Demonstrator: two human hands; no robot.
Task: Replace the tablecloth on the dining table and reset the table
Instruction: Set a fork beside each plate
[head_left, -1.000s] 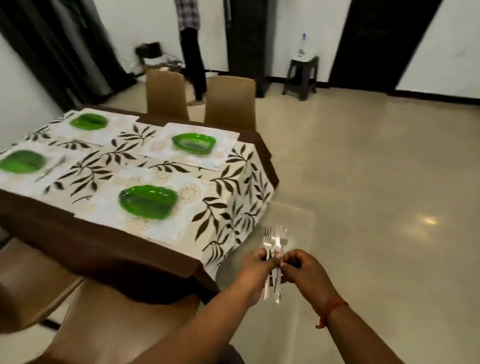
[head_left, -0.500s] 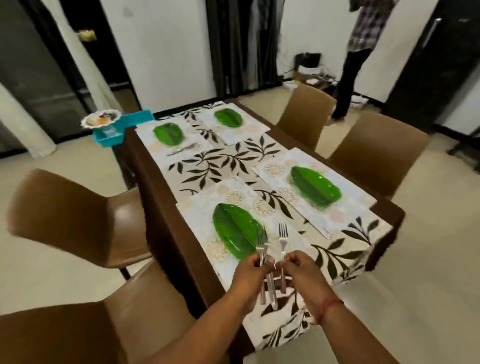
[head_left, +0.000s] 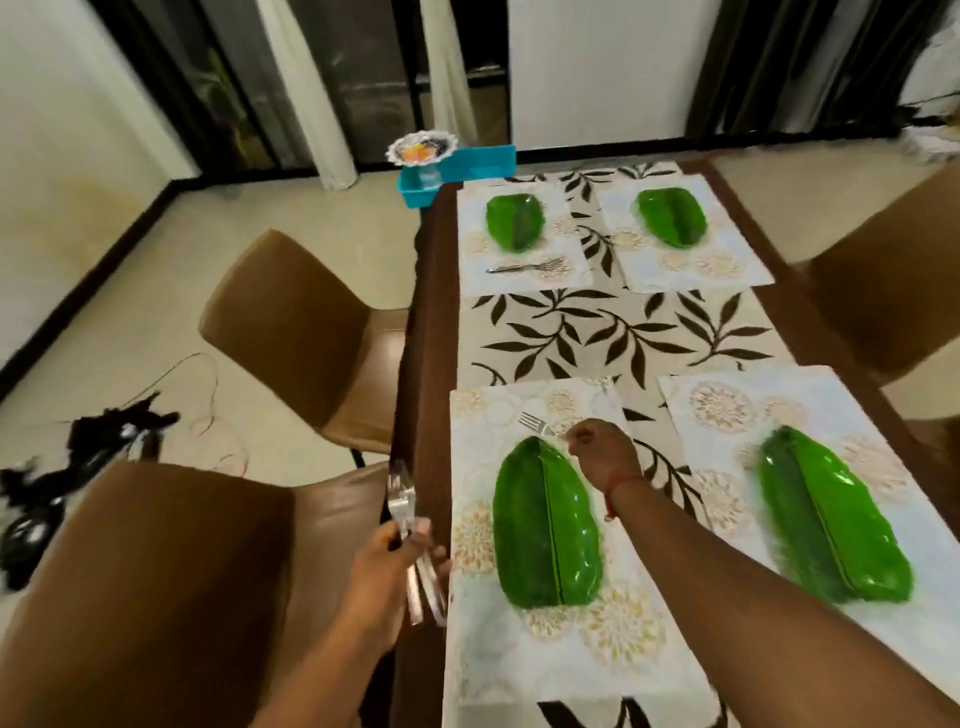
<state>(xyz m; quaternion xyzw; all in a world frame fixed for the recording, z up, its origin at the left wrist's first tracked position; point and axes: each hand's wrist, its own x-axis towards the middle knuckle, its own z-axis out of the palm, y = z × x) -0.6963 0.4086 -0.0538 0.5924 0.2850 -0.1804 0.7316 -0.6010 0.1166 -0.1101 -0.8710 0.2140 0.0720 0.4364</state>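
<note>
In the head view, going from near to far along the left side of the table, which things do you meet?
Near green plate → right hand holding a fork → far fork → far green plate → blue tray.

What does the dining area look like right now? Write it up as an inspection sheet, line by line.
Surface: dining table covered by a leaf-print tablecloth, with four placemats on it.
Job's things: four green leaf plates, one per placemat; the far left setting already has a fork.
Clutter: teal tray with a small dish at the far end.
Hands: right hand holds a fork over the near left placemat; left hand grips spare forks off the table edge.
Cables: thin red wire and a dark tangle on the floor, left.
Surroundings: brown chairs, curtains, pale floor.
</note>
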